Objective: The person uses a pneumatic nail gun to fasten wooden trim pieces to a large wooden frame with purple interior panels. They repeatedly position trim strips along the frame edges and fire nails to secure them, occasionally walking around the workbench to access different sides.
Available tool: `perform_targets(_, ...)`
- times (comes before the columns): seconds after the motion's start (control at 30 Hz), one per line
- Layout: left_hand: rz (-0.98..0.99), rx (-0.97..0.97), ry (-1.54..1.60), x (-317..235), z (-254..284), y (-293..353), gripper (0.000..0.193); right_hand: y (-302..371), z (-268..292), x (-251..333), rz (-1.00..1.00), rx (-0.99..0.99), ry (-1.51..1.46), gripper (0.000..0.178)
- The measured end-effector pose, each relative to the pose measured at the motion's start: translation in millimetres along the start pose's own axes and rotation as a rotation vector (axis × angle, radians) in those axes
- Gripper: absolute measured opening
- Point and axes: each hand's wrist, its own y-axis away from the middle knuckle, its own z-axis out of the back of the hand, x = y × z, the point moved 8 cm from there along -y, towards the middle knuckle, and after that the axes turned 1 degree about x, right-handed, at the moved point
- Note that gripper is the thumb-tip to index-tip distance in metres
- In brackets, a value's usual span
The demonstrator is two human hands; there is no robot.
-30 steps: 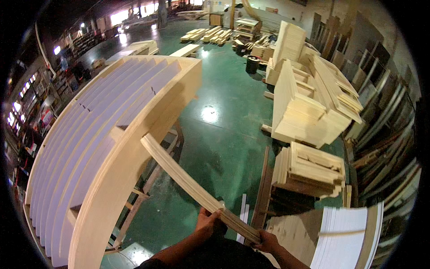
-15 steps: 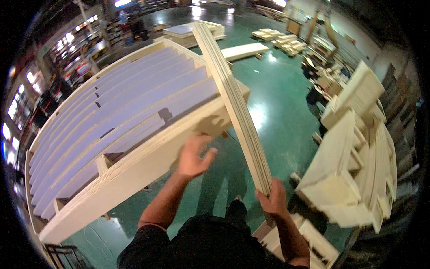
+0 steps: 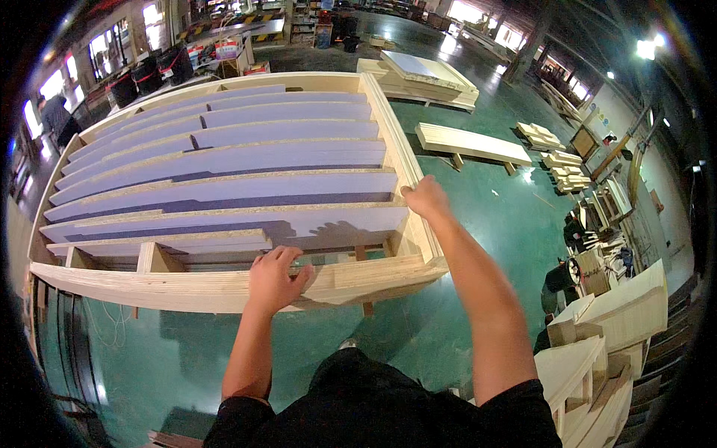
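Wooden frame — right hand clasping its edge, left hand half-open

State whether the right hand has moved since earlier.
Yes: the right hand moved toward the slatted frame, from clear of it to its right side.

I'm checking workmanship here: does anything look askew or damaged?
The nearest pale slat looks odd: it stops partway across the wooden frame, while the slat behind it runs on toward the right end.
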Motion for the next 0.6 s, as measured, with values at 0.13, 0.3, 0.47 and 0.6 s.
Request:
perform_targets(0.13, -0.055, -0.028, -0.018, -7, 6, 1, 0.038, -39, -11, -1, 0.008, -0.052, 0.063, 0.076)
perform_targets(0.3, -0.024, -0.033, -0.026, -11, 0, -7, 0.037, -56, -10, -4, 0.028, -0.033, 0.018, 0.076)
perform_targets(0.47, -0.010, -0.009, -0.074, -10, 6, -2, 0.036, -34, -19, -2, 0.083, 0.006, -0.011, 0.073)
perform_targets(0.6, -0.013, -0.011, -0.047, -10, 4, -3, 0.036, -29, -11, -5, 0.065, -0.013, 0.045, 0.076)
